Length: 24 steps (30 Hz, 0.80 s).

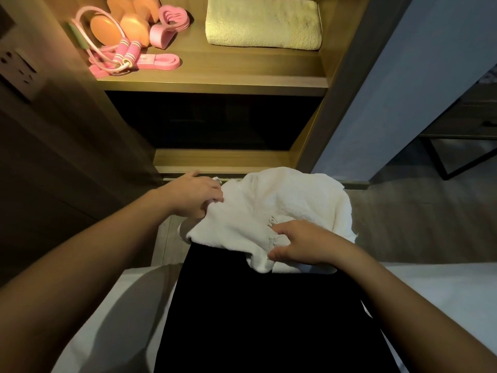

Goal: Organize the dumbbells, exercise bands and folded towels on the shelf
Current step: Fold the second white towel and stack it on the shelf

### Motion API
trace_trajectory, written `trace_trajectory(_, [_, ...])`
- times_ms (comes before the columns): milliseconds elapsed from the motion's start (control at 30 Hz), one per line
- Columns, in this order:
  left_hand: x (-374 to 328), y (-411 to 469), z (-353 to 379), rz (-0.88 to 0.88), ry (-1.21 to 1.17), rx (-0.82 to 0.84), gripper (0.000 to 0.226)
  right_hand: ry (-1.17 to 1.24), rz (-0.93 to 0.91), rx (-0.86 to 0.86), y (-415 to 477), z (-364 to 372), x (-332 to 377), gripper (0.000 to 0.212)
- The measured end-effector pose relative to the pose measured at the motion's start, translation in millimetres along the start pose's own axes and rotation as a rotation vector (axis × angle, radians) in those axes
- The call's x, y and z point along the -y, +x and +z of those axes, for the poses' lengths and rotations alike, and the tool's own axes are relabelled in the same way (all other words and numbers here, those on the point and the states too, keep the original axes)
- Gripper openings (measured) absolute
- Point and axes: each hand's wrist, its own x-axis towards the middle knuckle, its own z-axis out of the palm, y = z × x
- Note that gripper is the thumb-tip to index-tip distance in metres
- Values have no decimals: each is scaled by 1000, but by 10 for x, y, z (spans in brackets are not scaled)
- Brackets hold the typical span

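White towel rumpled, unfolded, fluffy, w/ small embroidery.

The lit wooden shelf carries a folded pale yellow towel flat on its right side. On its left side, orange dumbbells sit at the back, with a pink heart-shaped band just beside them. Nearer the front edge, a skipping rope with pink handles lies over flat pink exercise bands. Lower down, a white towel lies crumpled on a black-clad lap above the white bed.
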Motion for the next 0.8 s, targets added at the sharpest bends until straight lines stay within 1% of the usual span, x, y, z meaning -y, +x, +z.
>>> trace_trajectory(67, [44,5,-1,12,14,2,17,18,3,1,2,-5,-7,64])
trace_trajectory(133, [29,-70,-33,-30,-130,-6,5,34,-4,4,-8,-19,-6,61])
trace_trajectory(167, [10,-128,-65,-69,-228,-32,3,51,-9,3,-16,-24,-7,57])
trace_trajectory(233, [-59,-249,-174,-135,-416,-141,5,78,-11,-10,-39,-23,-4,49])
trace_trajectory(300, [-223,-383,-354,-156,-619,-230,7,95,-2,-26,-51,-27,-8,43])
trace_trajectory(367, [-461,-472,-540,-134,-794,-214,16,112,-1,-44,-50,-45,-9,29])
trace_trajectory(433, [-720,-474,-614,-84,-824,-119,23,131,-18,-53,-63,-69,-4,22])
trace_trajectory(500, [-970,-385,-528,-84,-832,-40,19,114,-25,-60,-89,-84,-21,20])
trace_trajectory(567, [-1127,-263,-363,-172,-897,-59,16,94,-1,-66,-125,-78,-69,18])
trace_trajectory(633, [-1160,-168,-227,-263,-951,-120,17,131,27,-71,-171,-68,-101,6])
trace_trajectory(667, [-1150,-145,-188,-297,-976,-140,22,157,37,-71,-188,-58,-108,5])
trace_trajectory(733, [-1107,-122,-121,-350,-1016,-178,37,171,51,-85,-244,-60,-91,26])
trace_trajectory(767, [-1097,-117,-84,-371,-1026,-196,38,175,51,-98,-284,-77,-65,36])
trace_trajectory(800, [-1104,-111,-49,-389,-1032,-212,33,202,39,-115,-332,-107,-28,43])
